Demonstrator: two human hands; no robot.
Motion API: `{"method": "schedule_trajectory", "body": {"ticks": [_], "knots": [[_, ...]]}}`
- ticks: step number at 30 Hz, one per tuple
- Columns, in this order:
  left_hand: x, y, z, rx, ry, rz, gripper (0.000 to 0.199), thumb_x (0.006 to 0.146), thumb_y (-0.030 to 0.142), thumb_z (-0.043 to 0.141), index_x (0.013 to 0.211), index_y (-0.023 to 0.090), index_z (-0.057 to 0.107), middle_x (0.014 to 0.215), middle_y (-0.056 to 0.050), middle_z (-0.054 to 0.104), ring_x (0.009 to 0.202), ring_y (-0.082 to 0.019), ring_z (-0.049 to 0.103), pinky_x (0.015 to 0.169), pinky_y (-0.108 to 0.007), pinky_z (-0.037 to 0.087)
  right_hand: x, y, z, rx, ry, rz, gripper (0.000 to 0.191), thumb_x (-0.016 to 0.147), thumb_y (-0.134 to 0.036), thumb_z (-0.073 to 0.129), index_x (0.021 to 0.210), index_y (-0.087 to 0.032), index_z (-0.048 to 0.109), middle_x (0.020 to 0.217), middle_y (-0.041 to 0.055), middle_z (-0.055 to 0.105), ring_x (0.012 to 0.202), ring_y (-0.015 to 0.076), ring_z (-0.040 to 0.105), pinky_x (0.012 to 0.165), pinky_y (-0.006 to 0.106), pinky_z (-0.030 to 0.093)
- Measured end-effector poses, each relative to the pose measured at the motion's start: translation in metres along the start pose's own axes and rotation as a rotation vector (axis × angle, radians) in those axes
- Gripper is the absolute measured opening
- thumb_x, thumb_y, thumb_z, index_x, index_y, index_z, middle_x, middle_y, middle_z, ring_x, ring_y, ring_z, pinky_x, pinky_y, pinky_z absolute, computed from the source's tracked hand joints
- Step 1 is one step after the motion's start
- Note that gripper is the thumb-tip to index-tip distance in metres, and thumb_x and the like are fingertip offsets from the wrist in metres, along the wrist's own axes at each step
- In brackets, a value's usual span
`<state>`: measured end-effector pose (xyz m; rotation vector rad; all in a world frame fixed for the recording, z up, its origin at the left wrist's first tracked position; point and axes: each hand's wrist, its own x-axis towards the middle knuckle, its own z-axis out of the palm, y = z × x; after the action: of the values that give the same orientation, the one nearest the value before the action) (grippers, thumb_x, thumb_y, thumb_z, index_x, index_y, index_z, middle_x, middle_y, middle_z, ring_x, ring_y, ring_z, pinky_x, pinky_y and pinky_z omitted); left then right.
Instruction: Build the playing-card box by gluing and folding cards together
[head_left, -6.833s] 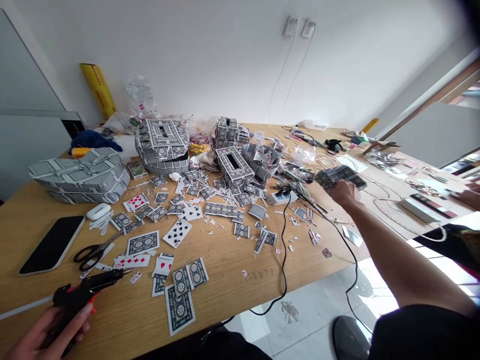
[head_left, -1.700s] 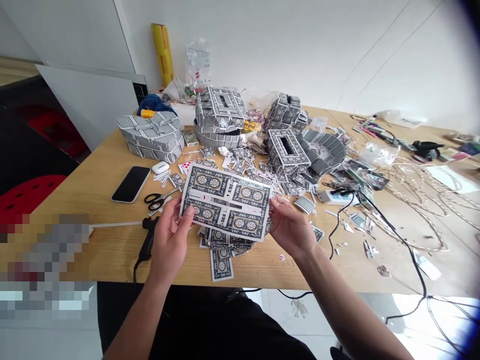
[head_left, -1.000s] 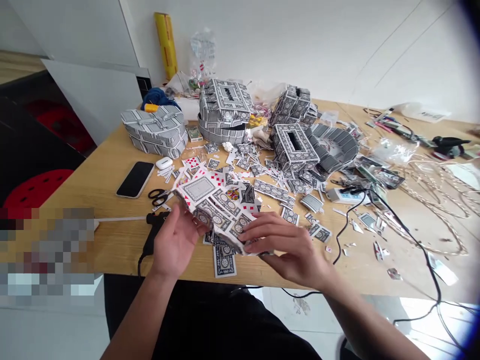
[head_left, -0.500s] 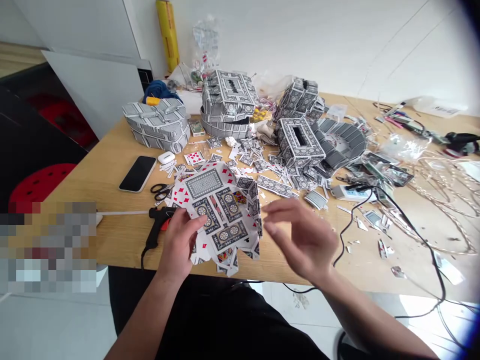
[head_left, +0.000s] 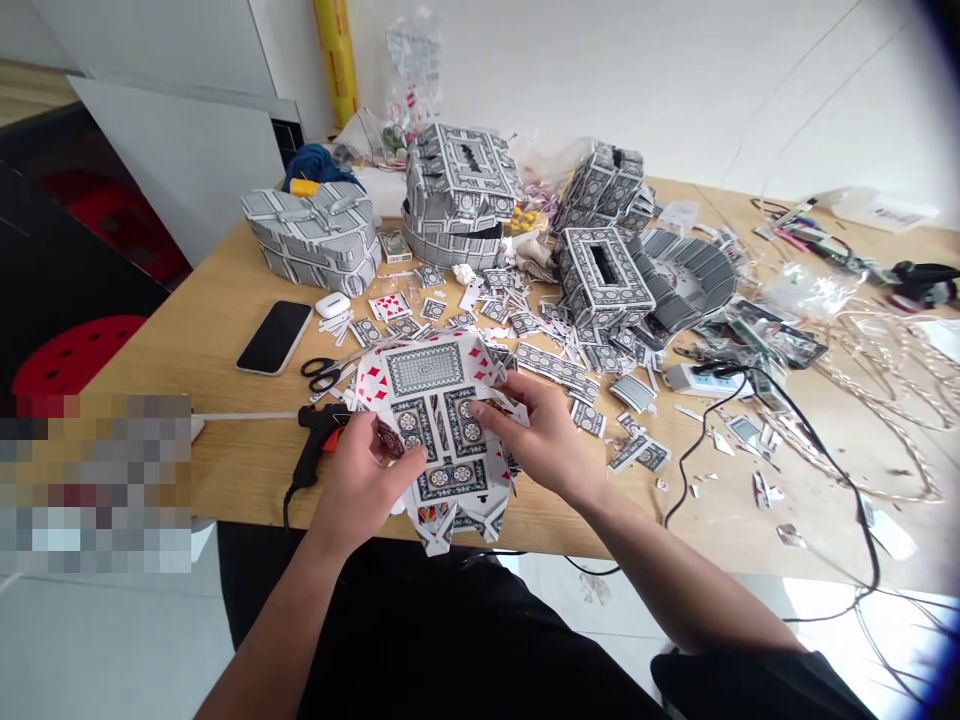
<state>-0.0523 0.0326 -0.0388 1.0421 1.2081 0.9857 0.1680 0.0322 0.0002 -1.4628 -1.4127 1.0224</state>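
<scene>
Between my hands is a panel of joined playing cards [head_left: 427,370], with patterned backs and red diamonds showing and jagged folded edges toward me. My left hand [head_left: 371,480] grips its left edge, thumb on top. On the right edge, my right hand [head_left: 540,430] closes with its thumb on the face and fingers behind. A black glue gun [head_left: 315,445] lies just left of my left hand. Black-handled scissors [head_left: 322,373] rest beyond it, partly among card scraps. Loose cut card pieces [head_left: 491,310] are scattered behind the panel.
Card-built boxes [head_left: 461,180] stand at the back, with another boat-shaped piece [head_left: 311,235] at left and a slotted box [head_left: 606,272] at right. A phone [head_left: 274,337] and earbud case [head_left: 332,304] lie left. A power strip [head_left: 705,380], black cable [head_left: 832,450] and coiled cord [head_left: 870,400] occupy the right.
My right hand has moved left from the air and closed on the panel's right edge. The panel has turned slightly, facing up more squarely. My left hand keeps its hold.
</scene>
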Motion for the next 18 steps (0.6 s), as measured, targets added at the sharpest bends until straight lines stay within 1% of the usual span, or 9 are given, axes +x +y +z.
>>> {"method": "schedule_trajectory", "body": {"ticks": [3,6,9,11,13,15,16,18], "knots": [[0.0,-0.001,-0.003,0.035,-0.029,-0.006,0.053,0.074,0.035,0.091,0.118,0.02,0.067,0.121,-0.01,0.08,0.111,-0.033,0.076,0.095,-0.044,0.06,0.0,0.002,0.0,0.062,-0.002,0.056,0.023,0.089,-0.043,0.077,0.091,-0.021,0.071,0.088,0.0021,0.075,0.082,0.0206,0.066,0.074,0.034,0.052],[-0.004,0.008,0.0,0.011,-0.063,0.008,0.05,0.076,0.036,0.091,0.117,0.02,0.068,0.116,-0.009,0.08,0.107,-0.031,0.077,0.094,-0.043,0.061,-0.001,0.003,0.0,0.123,-0.011,0.13,0.028,0.087,-0.047,0.079,0.091,-0.021,0.07,0.09,0.0019,0.075,0.081,0.0206,0.067,0.073,0.035,0.053],[-0.009,0.018,0.003,-0.05,-0.078,0.024,0.05,0.077,0.037,0.092,0.118,0.021,0.07,0.117,-0.008,0.08,0.113,-0.031,0.076,0.1,-0.043,0.06,-0.002,0.002,0.0,0.165,-0.013,0.173,0.031,0.084,-0.05,0.082,0.089,-0.022,0.069,0.087,-0.0001,0.073,0.079,0.0199,0.067,0.073,0.034,0.053],[-0.009,0.021,0.003,-0.126,-0.097,0.015,0.046,0.079,0.038,0.09,0.118,0.022,0.072,0.117,-0.006,0.08,0.118,-0.032,0.074,0.103,-0.042,0.059,-0.003,0.001,0.0,0.199,0.002,0.195,0.031,0.083,-0.05,0.083,0.089,-0.024,0.068,0.085,-0.0018,0.072,0.078,0.0193,0.066,0.074,0.033,0.054],[-0.008,0.019,0.001,-0.192,-0.092,0.005,0.043,0.081,0.038,0.087,0.119,0.024,0.072,0.115,-0.005,0.081,0.122,-0.032,0.073,0.104,-0.042,0.058,-0.005,-0.001,-0.001,0.21,0.041,0.217,0.029,0.082,-0.049,0.083,0.091,-0.025,0.069,0.085,-0.0028,0.071,0.079,0.0194,0.067,0.075,0.033,0.056],[-0.006,0.013,-0.003,-0.217,-0.082,0.008,0.048,0.081,0.036,0.084,0.126,0.025,0.071,0.117,-0.004,0.08,0.124,-0.032,0.072,0.106,-0.041,0.056,-0.007,-0.003,-0.001,0.195,0.098,0.238,0.029,0.082,-0.048,0.083,0.096,-0.026,0.07,0.088,-0.0025,0.073,0.083,0.0208,0.069,0.078,0.034,0.058],[-0.005,0.01,-0.004,-0.202,-0.086,0.012,0.052,0.081,0.035,0.083,0.13,0.024,0.07,0.119,-0.004,0.08,0.124,-0.032,0.071,0.106,-0.041,0.056,-0.008,-0.003,-0.001,0.181,0.123,0.244,0.029,0.082,-0.048,0.083,0.097,-0.027,0.071,0.092,-0.002,0.075,0.086,0.0217,0.071,0.079,0.034,0.059],[-0.003,0.004,-0.006,-0.114,-0.108,-0.005,0.055,0.082,0.035,0.082,0.133,0.023,0.07,0.12,-0.006,0.08,0.117,-0.032,0.073,0.1,-0.039,0.057,-0.01,-0.004,-0.001,0.169,0.15,0.239,0.029,0.083,-0.047,0.083,0.101,-0.027,0.072,0.1,-0.0009,0.078,0.093,0.0235,0.073,0.084,0.036,0.061]]}}
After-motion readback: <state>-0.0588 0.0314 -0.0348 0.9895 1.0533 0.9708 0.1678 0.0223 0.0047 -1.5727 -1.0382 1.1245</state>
